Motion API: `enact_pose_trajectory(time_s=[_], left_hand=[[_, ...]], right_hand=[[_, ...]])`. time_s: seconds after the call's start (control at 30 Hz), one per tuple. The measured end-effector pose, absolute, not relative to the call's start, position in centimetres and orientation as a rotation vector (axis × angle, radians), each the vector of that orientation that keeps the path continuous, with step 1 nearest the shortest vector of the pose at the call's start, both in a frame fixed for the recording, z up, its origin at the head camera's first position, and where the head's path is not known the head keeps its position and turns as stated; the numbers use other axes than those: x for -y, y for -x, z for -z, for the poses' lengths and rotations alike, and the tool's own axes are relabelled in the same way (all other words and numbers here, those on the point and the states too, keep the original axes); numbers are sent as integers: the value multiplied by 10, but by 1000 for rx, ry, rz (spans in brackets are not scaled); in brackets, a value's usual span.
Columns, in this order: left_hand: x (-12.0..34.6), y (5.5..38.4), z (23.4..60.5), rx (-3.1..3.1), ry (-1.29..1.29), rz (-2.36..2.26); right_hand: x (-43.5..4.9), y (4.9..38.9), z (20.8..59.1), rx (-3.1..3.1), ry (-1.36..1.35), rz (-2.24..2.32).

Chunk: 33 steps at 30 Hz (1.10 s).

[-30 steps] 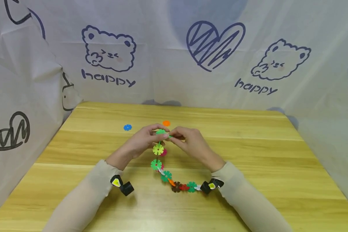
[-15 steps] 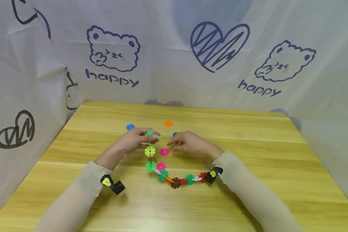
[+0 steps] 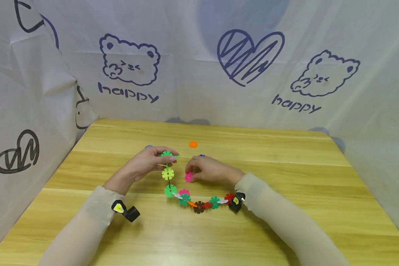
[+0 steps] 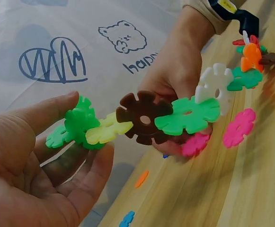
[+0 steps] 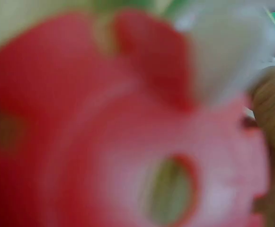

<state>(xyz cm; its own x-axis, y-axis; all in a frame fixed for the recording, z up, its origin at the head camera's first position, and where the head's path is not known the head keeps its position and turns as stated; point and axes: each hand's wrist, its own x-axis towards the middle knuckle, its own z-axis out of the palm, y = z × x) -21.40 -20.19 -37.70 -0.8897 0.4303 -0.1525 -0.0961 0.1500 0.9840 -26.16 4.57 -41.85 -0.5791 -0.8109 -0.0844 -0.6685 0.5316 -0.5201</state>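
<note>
My left hand (image 3: pixel 149 162) pinches the green end of a chain of slotted, flower-shaped plastic discs. Below those fingers the chain runs through a yellow disc (image 3: pixel 167 173), a brown disc (image 4: pixel 144 118) and a green disc (image 3: pixel 170 191), then curves right to a red disc (image 3: pixel 229 199) by the right wrist. My right hand (image 3: pixel 214 170) has its thumb and fingertips on a loose pink disc (image 3: pixel 188 177) in the middle. That disc's edge shows tilted under the fingers in the left wrist view. In the right wrist view a blurred red disc (image 5: pixel 104 142) hides most of the hand.
Another pink disc (image 4: pixel 239 127) lies loose on the wooden table (image 3: pixel 286 166), just behind the chain. Farther back are an orange disc (image 3: pixel 193 144), a dark blue one (image 3: pixel 201 155) partly behind the right hand, and a lighter blue one (image 3: pixel 148 146). A printed cloth (image 3: pixel 186 74) encloses the back.
My right hand has let go of the chain's green end and come down onto the loose pink disc. The left hand has moved left, carrying the chain's end with it.
</note>
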Motion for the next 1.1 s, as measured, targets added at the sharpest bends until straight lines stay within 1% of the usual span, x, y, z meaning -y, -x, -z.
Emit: enact_pose_trajectory(time_s=[0.17,0.3,0.53,0.7,0.97,1.1], left_hand=[[198,212,376,-2121,-294,-1788],[192,211,375,-2183,-319,-1794],[177,211,375,-2207,-342,-1797],[166,211,377,-2188,-342,-1853],[160,207,379,-2166,-362,-1969],[160,205,377,-2173,-371,-1994]], right_hand=[[-54,255,412,-2438,1174,748],[-68,248,398,-2483,1117,915],[-83,240,373,-2349,856,1504],[-81,235,365,-2182,641,1827],[-76,228,368,-2140,570,1936],[-74,225,367,-2174,606,1951]])
